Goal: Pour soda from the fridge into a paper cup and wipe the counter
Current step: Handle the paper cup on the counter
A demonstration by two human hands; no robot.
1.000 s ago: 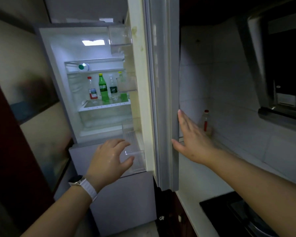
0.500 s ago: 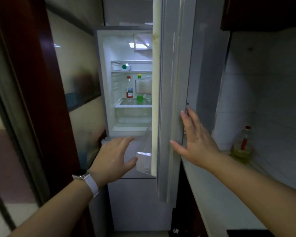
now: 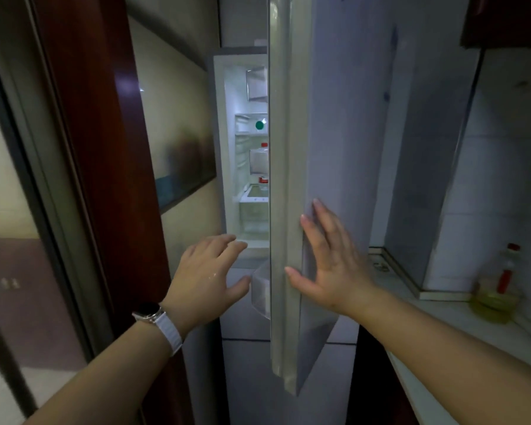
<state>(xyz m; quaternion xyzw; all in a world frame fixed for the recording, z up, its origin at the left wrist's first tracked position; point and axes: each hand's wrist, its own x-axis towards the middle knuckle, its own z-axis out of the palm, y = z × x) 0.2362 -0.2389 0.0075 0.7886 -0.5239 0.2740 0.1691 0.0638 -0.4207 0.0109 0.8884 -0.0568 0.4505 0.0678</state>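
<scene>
- Step in hand, as judged: fetching the soda; fridge door (image 3: 292,191) stands edge-on to the viewer, leaving only a narrow lit slice of the fridge (image 3: 246,148) interior visible to the left of the door
- Right hand (image 3: 331,265): fingers straight and spread, flat against the outer face of the door near its free edge; it holds nothing
- Left hand (image 3: 212,277): open, fingers relaxed and spread, empty, just left of the door's lower bin (image 3: 261,289); whether it touches the bin cannot be told
- Bottle (image 3: 262,167) with a red cap and red label stands upright on a shelf inside, just left of the door edge, long axis vertical, cap up; partly hidden behind a clear door bin, and whether it is the soda cannot be told
- Green cap (image 3: 259,125) on the shelf above faces the viewer, suggesting a bottle lying on its side
- Next move calls for a wider gap, then a reach in with the left hand to grasp a bottle round its body
- Counter (image 3: 460,342) lies right of the door, with an oil bottle (image 3: 497,289); no paper cup is in view
</scene>
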